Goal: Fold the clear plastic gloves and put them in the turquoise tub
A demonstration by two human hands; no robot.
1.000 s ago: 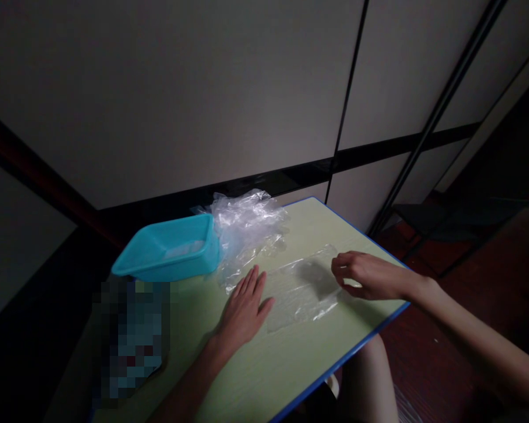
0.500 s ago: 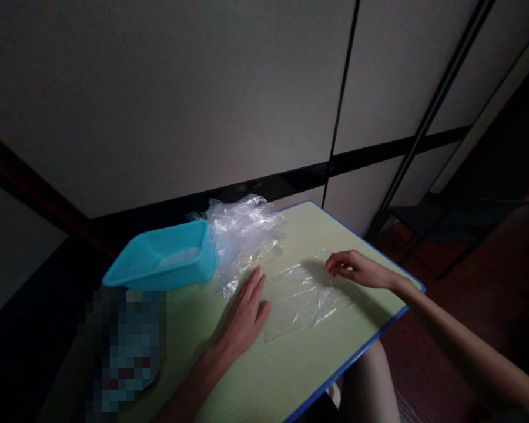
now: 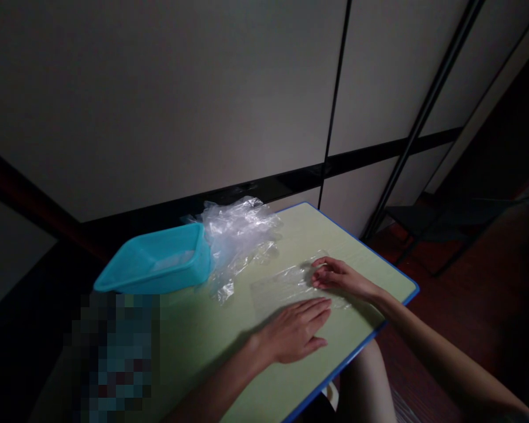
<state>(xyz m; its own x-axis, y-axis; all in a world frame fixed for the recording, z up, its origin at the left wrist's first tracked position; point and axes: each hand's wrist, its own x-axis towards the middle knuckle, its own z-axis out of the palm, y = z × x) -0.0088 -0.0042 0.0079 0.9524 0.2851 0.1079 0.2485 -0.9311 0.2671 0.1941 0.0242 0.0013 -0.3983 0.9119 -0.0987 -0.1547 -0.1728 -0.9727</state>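
No readable text, label, brand, number or sign is showing anywhere in the scene. Coarse pixel blocks are masking an item [image 3: 126,358] at the left side of the table [image 3: 194,332], where dark red patches are standing out against muted blue-grey ones but are forming no letter or figure that can be made out.

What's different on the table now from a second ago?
The left hand has moved right, from the clear plastic's left end to its near side, close to the right hand. The right hand has shifted slightly left; whether it grips anything is unclear. The basin and plastic pile stayed put.
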